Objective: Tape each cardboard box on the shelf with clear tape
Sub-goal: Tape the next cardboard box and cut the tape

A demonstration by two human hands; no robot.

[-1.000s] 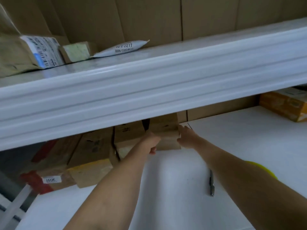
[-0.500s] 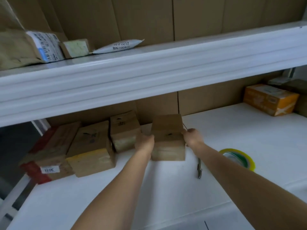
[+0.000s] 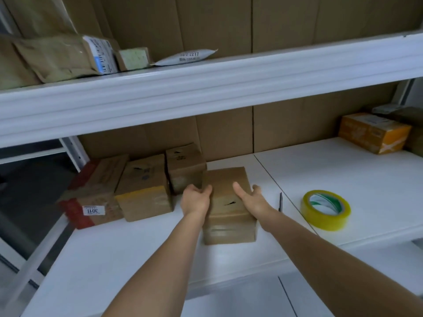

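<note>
A small brown cardboard box (image 3: 226, 216) with a torn slit on top sits on the white lower shelf (image 3: 128, 248), pulled out toward the front. My left hand (image 3: 195, 199) grips its left top edge. My right hand (image 3: 250, 197) holds the right side, thumb lying on the top. A roll of clear yellowish tape (image 3: 326, 209) lies flat on the shelf to the right of the box. A dark pen-like tool (image 3: 280, 201) lies between box and tape.
Three more cardboard boxes (image 3: 146, 191) stand in a row at the back left of the lower shelf. An orange box (image 3: 373, 132) sits at the far right. The upper shelf (image 3: 206, 88) overhangs, carrying padded mailers and parcels (image 3: 59, 58).
Both hands have drawn the box from the back of the shelf forward toward the front edge. My view has dropped, showing more of the lower shelf and the tape roll.
</note>
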